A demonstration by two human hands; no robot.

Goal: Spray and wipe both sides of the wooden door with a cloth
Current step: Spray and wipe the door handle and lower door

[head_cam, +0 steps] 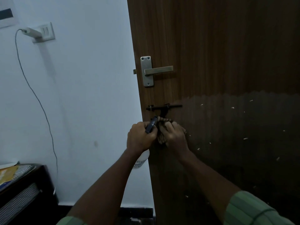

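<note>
My left hand (140,137) grips the spray bottle (140,159), nozzle by my right hand (176,137) bunching the cloth (162,135) against the door (227,62) under the bolt (164,108); next, I'd judge, wiping outward.

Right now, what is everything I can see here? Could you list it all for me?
door: one, dark brown wood, fills the right side, lower part darker with pale flecks
door handle: one, silver metal, near the door's left edge
bolt: one, black, below the handle
cloth: one, brownish, against the door under the bolt
spray bottle: one, white with dark nozzle, beside the door's edge
wall: one, white, left
socket: one, white, upper left wall
charger: one, white, plugged into the socket
cable: one, grey, hanging down the wall
cabinet: one, dark, bottom left, papers on top
left hand: grips the spray bottle
right hand: holds the cloth against the door
</note>
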